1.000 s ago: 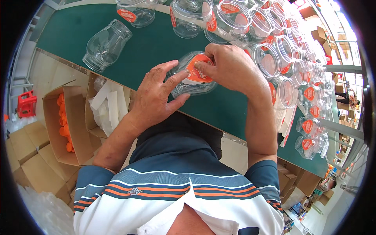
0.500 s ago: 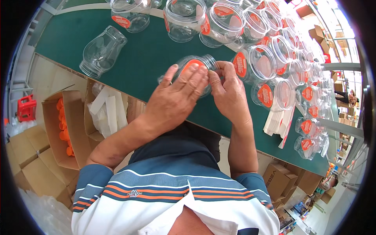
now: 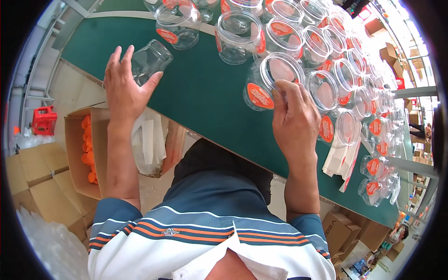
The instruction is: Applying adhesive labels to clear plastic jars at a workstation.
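Left hand (image 3: pixel 122 88): on table (image 3: pixel 200 88) near edge, fingers around a lying jar (image 3: pixel 150 58), far left.
Right hand (image 3: pixel 293 122): right of centre, fingertips on rim of a labelled jar (image 3: pixel 270 81).
Jar rows (image 3: pixel 345 70): behind and right of that jar, packed close.
Label sheets (image 3: pixel 343 161): right of right hand.
Box of lids (image 3: pixel 86 147): below table edge, left.

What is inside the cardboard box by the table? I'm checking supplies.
The open box on the floor holds orange lids, stacked along its one side. The left forearm crosses over it, so the rest of its inside is hidden.
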Demonstrator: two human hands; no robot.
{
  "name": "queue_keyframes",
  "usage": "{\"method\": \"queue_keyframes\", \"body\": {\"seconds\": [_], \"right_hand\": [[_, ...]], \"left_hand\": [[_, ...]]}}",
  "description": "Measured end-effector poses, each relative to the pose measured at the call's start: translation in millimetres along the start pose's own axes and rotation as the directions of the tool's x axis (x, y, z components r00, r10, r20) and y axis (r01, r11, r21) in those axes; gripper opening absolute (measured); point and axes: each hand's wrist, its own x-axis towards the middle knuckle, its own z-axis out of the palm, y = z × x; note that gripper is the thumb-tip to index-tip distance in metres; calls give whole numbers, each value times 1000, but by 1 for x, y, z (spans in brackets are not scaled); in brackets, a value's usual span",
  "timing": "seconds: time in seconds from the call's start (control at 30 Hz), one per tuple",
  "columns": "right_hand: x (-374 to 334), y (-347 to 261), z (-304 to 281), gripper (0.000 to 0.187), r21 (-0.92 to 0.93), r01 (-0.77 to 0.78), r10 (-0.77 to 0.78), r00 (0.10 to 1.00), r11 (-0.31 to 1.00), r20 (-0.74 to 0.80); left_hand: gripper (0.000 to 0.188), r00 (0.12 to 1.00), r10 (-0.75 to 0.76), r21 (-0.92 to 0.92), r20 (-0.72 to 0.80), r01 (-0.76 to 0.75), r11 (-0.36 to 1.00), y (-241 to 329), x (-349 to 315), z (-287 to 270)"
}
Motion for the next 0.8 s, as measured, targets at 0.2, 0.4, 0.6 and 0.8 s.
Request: {"method": "queue_keyframes", "body": {"seconds": [0.2, 0.4, 0.6, 0.8], "right_hand": [[-2, -6, 4, 24, -90, -31, 37, 998, 995, 56], [-33, 12, -38, 32, 70, -164, 176, 963, 984, -205], [-115, 96, -94, 35, -352, -317, 177, 910, 881, -376], [-176, 124, -120, 34, -296, -552, 402, 804, 780, -438]], "left_hand": [[96, 937, -49, -218, 346, 131, 967, -28, -10, 9], [91, 883, 307, -466, 354, -118, 877, 13, -42, -24], [76, 769, 540, -607, 341, -258, 751, 53, -36, -33], [60, 822, 534, -796, 197, -184, 577, 83, -38, -11]]}}
